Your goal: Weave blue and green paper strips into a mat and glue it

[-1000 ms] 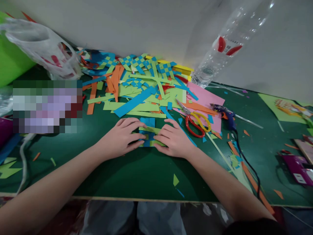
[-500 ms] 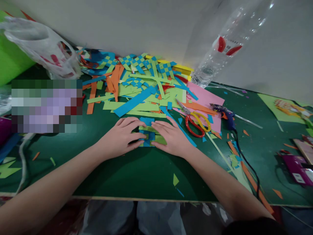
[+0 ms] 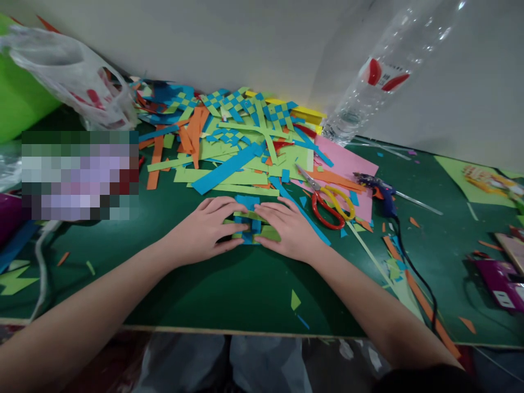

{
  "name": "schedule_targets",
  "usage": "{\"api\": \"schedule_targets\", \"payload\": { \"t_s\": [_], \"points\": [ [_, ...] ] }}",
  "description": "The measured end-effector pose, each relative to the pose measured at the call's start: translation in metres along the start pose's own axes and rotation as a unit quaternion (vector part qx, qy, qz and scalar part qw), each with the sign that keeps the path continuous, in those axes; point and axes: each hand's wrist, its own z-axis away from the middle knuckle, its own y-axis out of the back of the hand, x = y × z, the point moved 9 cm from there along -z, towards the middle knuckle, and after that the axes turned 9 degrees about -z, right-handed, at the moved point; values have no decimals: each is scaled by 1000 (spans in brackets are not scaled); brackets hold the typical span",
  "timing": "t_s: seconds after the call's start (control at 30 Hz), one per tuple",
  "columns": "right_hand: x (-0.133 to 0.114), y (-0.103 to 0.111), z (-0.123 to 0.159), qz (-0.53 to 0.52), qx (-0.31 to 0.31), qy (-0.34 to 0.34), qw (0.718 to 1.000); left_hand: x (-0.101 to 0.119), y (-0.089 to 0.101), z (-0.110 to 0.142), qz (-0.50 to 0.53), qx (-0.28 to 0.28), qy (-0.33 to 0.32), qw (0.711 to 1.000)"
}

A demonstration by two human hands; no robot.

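Small woven paper strips in blue and light green (image 3: 250, 218) lie on the table between my hands, partly covered by my fingers. My left hand (image 3: 207, 226) touches their left side, its fingers curved and spread apart. On the right side, my right hand (image 3: 289, 229) rests with its fingers spread over the green strip ends. Neither hand visibly pinches the paper, though the undersides of the fingertips are hidden. To the right of my right hand lie scissors (image 3: 333, 204) with red and yellow handles.
A heap of green, blue and orange paper strips (image 3: 229, 158) lies behind my hands. On the right are a blue glue gun (image 3: 385, 199) with a black cord, pink paper (image 3: 347, 155) and a purple box (image 3: 497, 281). A clear bottle (image 3: 380, 82) and a plastic bag (image 3: 73, 76) stand behind.
The view has shifted slightly. My hands stay in nearly the same place on the woven strips, with only slight finger movement.
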Motion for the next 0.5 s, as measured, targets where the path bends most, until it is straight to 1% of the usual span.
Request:
{"api": "schedule_targets", "payload": {
  "t_s": [0.17,0.23,0.37,0.5],
  "points": [
    [0,0,0,3,-2,1,1000,2,-3,0,9,-18,-5,1000],
    [0,0,0,1,-1,-2,1000,2,0,0,12,-9,-2,1000],
    [1,0,1,-5,0,-1,1000,-1,10,0,7,27,10,1000],
    [1,-1,1,-6,0,-2,1000,-1,9,-1,-5,24,5,1000]
  ]
}}
